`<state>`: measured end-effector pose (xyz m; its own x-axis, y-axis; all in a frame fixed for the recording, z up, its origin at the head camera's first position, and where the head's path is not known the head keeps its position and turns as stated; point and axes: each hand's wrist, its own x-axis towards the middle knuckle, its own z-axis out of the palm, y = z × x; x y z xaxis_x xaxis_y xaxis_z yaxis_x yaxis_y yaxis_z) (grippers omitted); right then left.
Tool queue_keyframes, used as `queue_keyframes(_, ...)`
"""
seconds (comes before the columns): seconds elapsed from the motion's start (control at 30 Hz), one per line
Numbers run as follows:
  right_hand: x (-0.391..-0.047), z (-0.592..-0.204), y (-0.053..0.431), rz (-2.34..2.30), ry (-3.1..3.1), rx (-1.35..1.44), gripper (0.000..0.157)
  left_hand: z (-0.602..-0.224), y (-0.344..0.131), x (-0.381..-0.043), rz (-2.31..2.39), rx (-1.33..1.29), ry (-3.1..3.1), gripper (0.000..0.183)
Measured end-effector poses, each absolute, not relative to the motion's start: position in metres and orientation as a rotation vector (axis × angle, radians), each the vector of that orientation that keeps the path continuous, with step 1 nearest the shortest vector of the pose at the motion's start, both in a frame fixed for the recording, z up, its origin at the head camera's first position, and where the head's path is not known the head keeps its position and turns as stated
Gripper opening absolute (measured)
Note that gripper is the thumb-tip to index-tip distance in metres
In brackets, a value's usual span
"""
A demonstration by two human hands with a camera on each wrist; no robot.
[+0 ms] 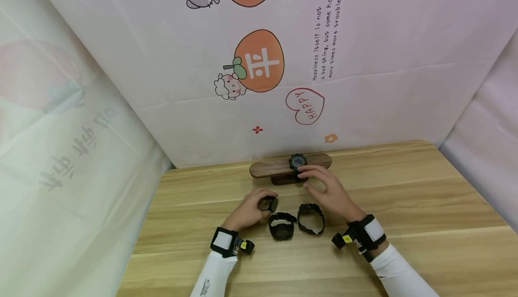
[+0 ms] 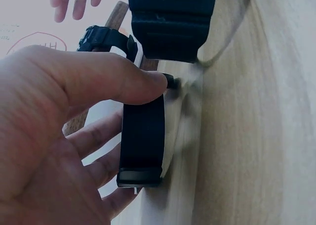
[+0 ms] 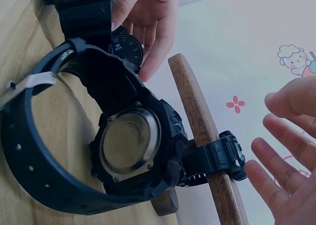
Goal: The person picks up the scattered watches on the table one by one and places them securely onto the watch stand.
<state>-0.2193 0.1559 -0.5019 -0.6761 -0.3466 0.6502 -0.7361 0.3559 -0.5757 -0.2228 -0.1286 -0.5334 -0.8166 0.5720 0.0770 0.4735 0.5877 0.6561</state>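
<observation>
Black watch [image 2: 143, 133] sits pinched by left hand [image 1: 251, 209], near 2 other watches [image 1: 281, 231]

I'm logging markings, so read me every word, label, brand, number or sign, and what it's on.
"HAPPY": heart on the back cloth.
"Happiness itself is not a bad thing, but some happy p… many times more trouble than": back cloth, cut off at the top.
"12": held watch.
Unsure: sideways sign on the orange fruit.
Too small or blurred: stand watch, table watches, left sleeve, left curtain.
</observation>
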Motion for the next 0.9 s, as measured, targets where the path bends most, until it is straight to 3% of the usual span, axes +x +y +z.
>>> queue_keyframes(0.63,-0.215,-0.505,0.155,1.254,-2.262,0.938,0.041,-0.534,-0.128,-0.223,1.157,0.805,2.709,0.052)
queue_keyframes(0.9,-0.21,-0.499,0.15,1.275,-2.254,0.937,0.035,-0.528,-0.125,-0.221,1.188,0.789,2.76,0.05)
